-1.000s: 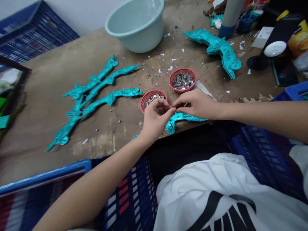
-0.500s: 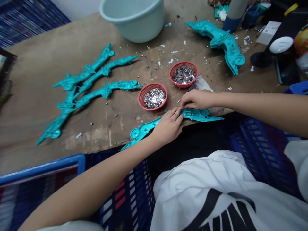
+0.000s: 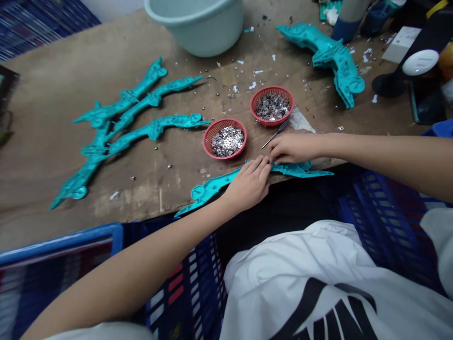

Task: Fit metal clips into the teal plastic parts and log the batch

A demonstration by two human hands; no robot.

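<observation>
1. At the near left, a blue plastic crate [image 3: 60, 245] stands below the edge of a worn wooden table [image 3: 35, 156].
2. On the left of the table lies a cluster of teal moulded parts [image 3: 154, 130], at least three, overlapping at their left ends.
3. Toward the far middle, a pale green plastic basin [image 3: 198, 28] sits on the table.
4. Mid-table, a red mesh basket [image 3: 205, 140] holds small silver pieces [image 3: 227, 141]. A second red mesh basket [image 3: 272, 124], just to its right and farther away, holds darker, mixed pieces. Similar bits are scattered over the wood.
5. At the near table edge, a long teal part [image 3: 212, 188] lies across the edge, with its ends reaching left and right of the hands.
6. The left hand [image 3: 249, 184] lies on that part, its fingers extended and unclenched.
7. The right hand [image 3: 292, 148] is just beside the left, its fingers curled together with their tips at the part's far edge. I cannot tell whether they grip it.
8. A thin pointed tool [image 3: 276, 133] with a dark blue end lies just beyond the right hand. Contact between them is unclear.
9. At the far right, a bulky teal part [image 3: 331, 56] rests on the table, near a white oval object [image 3: 420, 62].
10. At the near right, a second blue crate [image 3: 389, 212] sits beside a white shirt [image 3: 293, 264] with black print.
</observation>
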